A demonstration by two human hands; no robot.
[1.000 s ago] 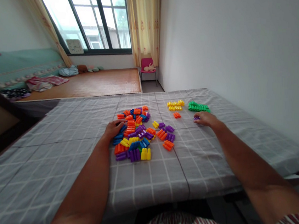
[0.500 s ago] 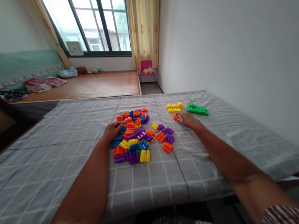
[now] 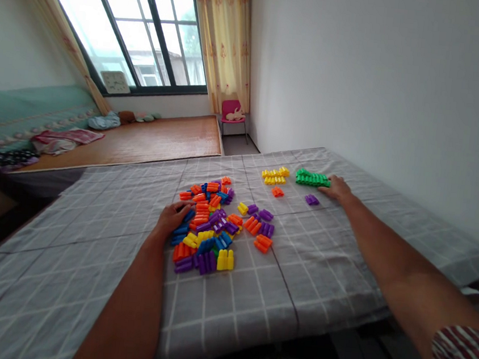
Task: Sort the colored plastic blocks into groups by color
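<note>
My left hand point(image 3: 174, 216) rests at the left edge of a mixed pile of plastic toy blocks point(image 3: 220, 221), fingers loosely spread against the blue blocks point(image 3: 180, 233) there. The blocks look like joined tubes, in orange, purple, yellow, blue and green. Farther off on the right, my right hand point(image 3: 336, 188) closes around the right end of a row of green blocks point(image 3: 311, 178); its fingertips are partly hidden. Left of that row lie the yellow blocks point(image 3: 274, 176), grouped together. A lone orange block point(image 3: 277, 192) and a purple block point(image 3: 311, 199) sit in front of these groups.
A grey checked cloth point(image 3: 226, 309) covers the table, with a white wall point(image 3: 381, 91) along its right side. Several loose blocks lie right of the pile, among them an orange one point(image 3: 262, 243). Beyond stand a wooden platform point(image 3: 171, 132) and a pink chair point(image 3: 232, 110).
My right hand has moved right, from the lone orange block to the end of the green row. The orange block stays on the cloth. My left hand remains by the pile; the view shifts slightly.
</note>
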